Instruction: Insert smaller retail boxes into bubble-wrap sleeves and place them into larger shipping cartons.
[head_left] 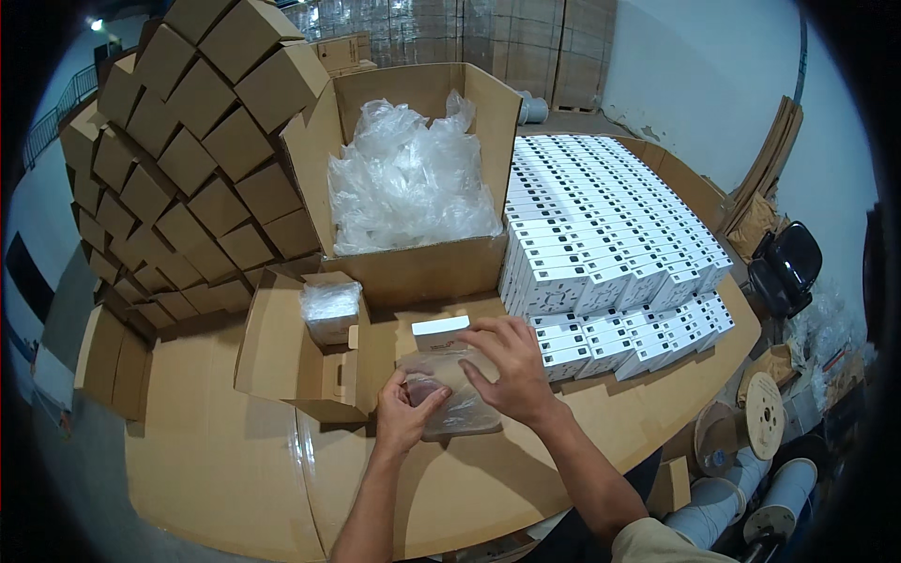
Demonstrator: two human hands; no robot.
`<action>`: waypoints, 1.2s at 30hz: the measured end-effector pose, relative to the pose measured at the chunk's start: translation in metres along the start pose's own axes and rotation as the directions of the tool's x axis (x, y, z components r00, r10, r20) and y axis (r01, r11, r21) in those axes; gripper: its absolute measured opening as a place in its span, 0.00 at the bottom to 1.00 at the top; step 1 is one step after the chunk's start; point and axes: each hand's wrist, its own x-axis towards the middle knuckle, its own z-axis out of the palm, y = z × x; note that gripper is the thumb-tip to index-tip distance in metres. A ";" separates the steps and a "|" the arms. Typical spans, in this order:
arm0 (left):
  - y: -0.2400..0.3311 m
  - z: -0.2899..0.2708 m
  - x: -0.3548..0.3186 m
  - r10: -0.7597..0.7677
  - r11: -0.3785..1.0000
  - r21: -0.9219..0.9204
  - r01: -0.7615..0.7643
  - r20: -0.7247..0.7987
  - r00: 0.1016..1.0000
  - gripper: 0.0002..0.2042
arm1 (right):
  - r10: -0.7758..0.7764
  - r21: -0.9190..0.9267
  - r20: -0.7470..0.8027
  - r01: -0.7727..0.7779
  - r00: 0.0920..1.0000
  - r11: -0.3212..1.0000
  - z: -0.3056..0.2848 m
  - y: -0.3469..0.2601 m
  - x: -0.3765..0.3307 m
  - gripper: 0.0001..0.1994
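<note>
My left hand point(404, 413) pinches the lower left side of a clear plastic bag point(465, 413) between thumb and fingers. A small white box point(439, 330) rises from the bag's far end; how deep it sits inside I cannot tell. Over the bag's right side is my right hand point(516, 371), its thumb held apart from the fingers and the fingertips close to the white box. Just left of my hands stands an open brown carton point(282, 357), holding a plastic-wrapped bundle point(332, 314) at its far right corner.
A large open carton point(413, 272) full of clear plastic bags point(408, 178) stands beyond. To the right, rows of white boxes point(601, 244) are stacked on the cardboard-covered table point(216, 460). Brown cartons point(197, 169) pile up at left. Cable spools point(762, 413) and a black chair point(786, 267) stand right.
</note>
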 end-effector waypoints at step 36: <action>-0.002 0.000 0.001 0.138 0.939 0.332 -0.086 -0.135 0.981 0.19 | -0.137 0.058 0.344 0.125 0.929 0.990 0.010 0.000 0.009 0.08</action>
